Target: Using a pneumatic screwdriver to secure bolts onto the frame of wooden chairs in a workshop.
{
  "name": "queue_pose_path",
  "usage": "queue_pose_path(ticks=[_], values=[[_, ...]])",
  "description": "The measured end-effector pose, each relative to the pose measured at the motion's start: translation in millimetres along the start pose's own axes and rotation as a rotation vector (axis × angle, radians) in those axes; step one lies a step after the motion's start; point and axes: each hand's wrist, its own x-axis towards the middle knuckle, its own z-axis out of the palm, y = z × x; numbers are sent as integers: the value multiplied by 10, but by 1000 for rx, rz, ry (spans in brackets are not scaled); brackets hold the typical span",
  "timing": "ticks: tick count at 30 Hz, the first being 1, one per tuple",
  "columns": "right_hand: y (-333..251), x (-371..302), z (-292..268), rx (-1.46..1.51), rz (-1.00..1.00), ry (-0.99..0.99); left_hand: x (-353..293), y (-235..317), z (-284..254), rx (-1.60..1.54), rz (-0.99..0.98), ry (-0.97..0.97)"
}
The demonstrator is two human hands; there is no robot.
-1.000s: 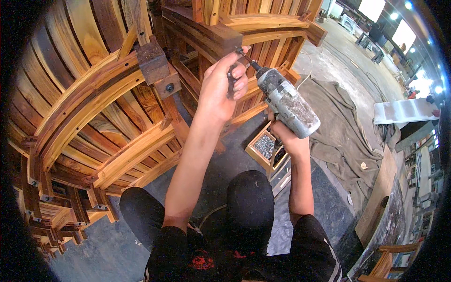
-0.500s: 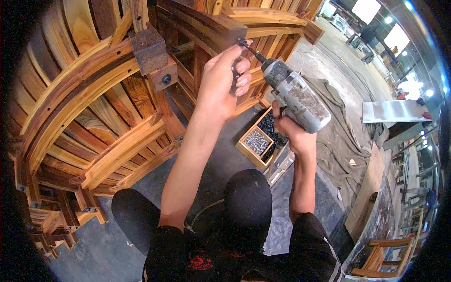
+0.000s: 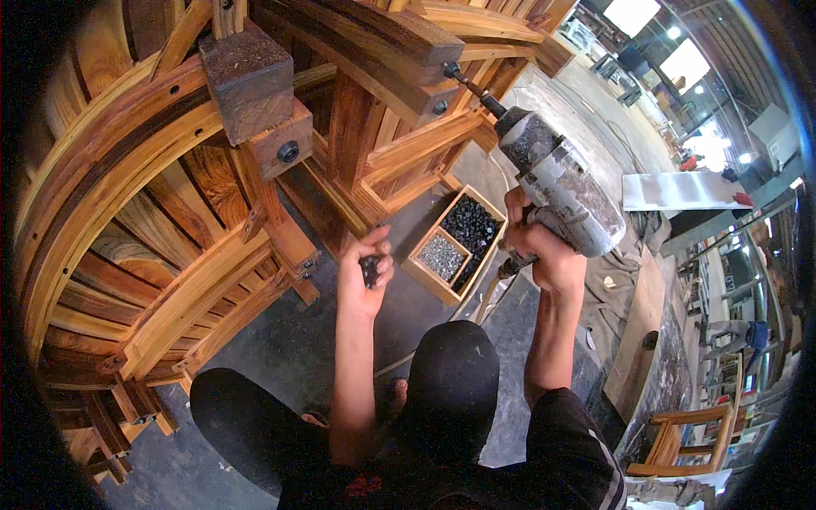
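My right hand (image 3: 551,253) grips a scuffed grey impact driver (image 3: 568,177) by its handle. Its long bit points up and left, meeting a black bolt (image 3: 450,70) at the end of a dark wooden beam (image 3: 374,34). Down in front of the wooden frames is my left hand (image 3: 364,272), fingers curled round several small black fasteners (image 3: 371,270) in the palm; their exact kind is partly hidden. Between the hands, a divided wooden box (image 3: 438,289) on the floor contains black fasteners (image 3: 476,223) and small silver pieces (image 3: 441,257).
Curved slatted wooden furniture (image 3: 161,246) fills the left side, with a bolted block end (image 3: 255,93) jutting out near me. A crumpled cloth (image 3: 625,297) and a plank (image 3: 636,348) lie to the right. My knee (image 3: 453,382) rises below the box.
My left hand has dropped from the bit tip down toward the box, still curled round black fasteners. The driver, in my right hand, now has its bit against the bolt at the beam's end.
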Motion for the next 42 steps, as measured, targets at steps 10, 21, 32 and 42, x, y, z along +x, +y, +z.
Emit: queue_pose_path(ticks=[10, 21, 32, 42], values=[[30, 20, 26, -70, -83, -36, 95, -171, -225, 65, -89, -37], [103, -26, -18, -37, 46, 17, 5, -130, -204, 124, -65, -31], [181, 31, -50, -100, -16, 29, 57, -141, -367, 144, -44, 39], [134, 13, 62, 1, -51, -1, 2, -134, -507, 65, -125, -8]])
